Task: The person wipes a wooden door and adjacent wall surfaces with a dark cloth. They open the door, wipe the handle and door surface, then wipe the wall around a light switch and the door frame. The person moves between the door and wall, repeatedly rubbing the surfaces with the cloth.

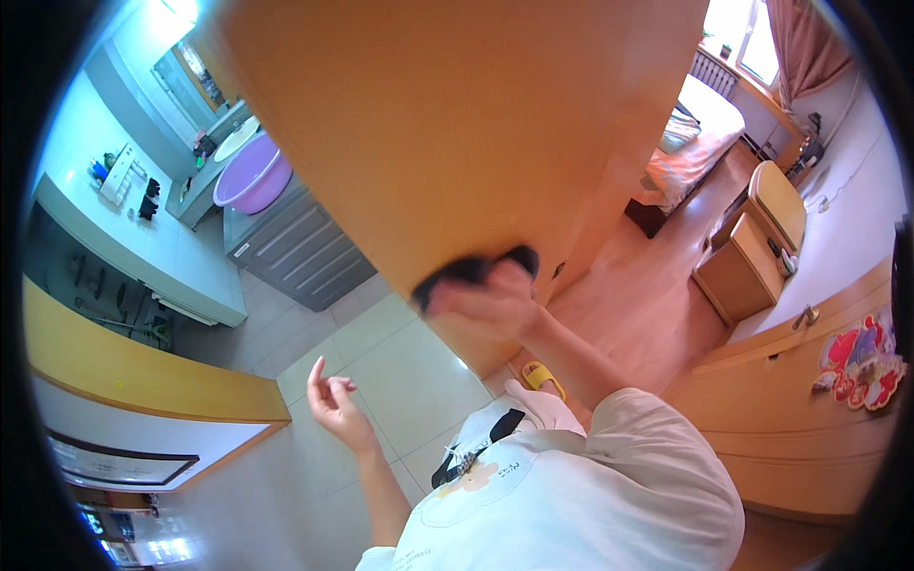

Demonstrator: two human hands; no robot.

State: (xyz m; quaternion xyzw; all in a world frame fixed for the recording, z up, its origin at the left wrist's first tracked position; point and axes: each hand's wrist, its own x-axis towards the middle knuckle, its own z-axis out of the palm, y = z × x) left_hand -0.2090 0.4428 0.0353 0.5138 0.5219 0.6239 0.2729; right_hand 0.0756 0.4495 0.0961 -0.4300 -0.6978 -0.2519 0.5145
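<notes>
Ahead of me is a large wooden panel [443, 143] with an orange-brown face. My right hand [493, 303] grips a dark cloth [464, 271] against the lower part of this panel; motion blurs both the cloth and the fingers. My left hand [334, 407] hangs in the air over the tiled floor [400, 357], fingers partly curled, holding nothing. A black strap [507, 425] shows at the waist of my light clothing.
To the left, a purple basin [257, 175] rests on a grey cabinet [307, 250] beside a sink [237, 139]. On the right are a bed [696, 153], a small wooden cabinet [742, 268] and a wooden door [778, 400] with stickers. A yellow slipper [543, 378] is on one foot.
</notes>
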